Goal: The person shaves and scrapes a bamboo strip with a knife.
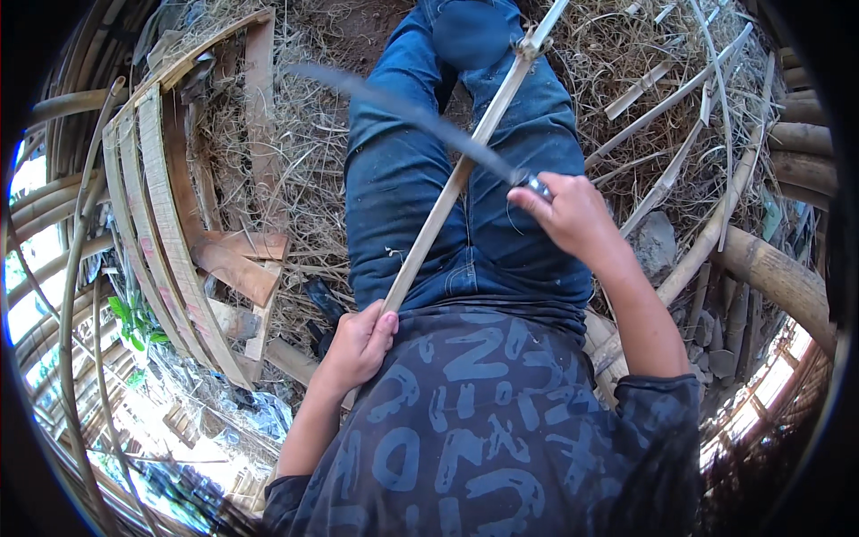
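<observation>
My left hand [360, 347] is closed round the near end of a long split bamboo strip [428, 234], close to my waist. The strip slants up and to the right over my thighs, past a rough knot at its far part. My right hand [564, 215] grips the handle of a long-bladed knife [428, 125]. Its blade reaches left and away, crossing the strip above my legs, and looks smeared by motion toward the tip. Whether the edge touches the strip I cannot tell.
Wooden slats [161, 224] and short board pieces [242, 273] lie at the left. Bamboo shavings [309, 170] cover the ground. Several split strips [671, 103] lie at the right, near a grey stone [651, 251] and a thick bamboo pole [777, 282].
</observation>
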`<move>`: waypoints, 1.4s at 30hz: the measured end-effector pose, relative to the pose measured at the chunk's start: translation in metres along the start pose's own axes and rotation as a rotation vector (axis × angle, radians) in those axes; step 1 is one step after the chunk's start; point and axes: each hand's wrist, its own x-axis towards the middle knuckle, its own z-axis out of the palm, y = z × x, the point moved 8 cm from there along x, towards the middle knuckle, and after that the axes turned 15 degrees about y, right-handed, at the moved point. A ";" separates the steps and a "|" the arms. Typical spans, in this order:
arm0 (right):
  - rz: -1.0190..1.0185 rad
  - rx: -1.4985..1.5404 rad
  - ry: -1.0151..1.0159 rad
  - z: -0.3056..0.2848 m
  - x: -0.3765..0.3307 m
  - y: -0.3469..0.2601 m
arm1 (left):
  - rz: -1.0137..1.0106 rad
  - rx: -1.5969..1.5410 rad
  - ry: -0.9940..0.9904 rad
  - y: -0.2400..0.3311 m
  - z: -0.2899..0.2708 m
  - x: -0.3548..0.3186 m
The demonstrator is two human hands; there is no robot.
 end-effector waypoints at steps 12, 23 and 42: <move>-0.251 0.069 -0.045 0.027 -0.054 -0.058 | -0.365 -0.562 -0.244 0.002 0.024 0.011; -0.093 0.089 -0.058 0.021 -0.022 -0.038 | -0.440 -0.622 -0.302 -0.008 0.025 0.006; -0.063 0.031 -0.023 0.032 -0.013 -0.039 | -0.418 -0.685 -0.337 -0.018 0.022 0.007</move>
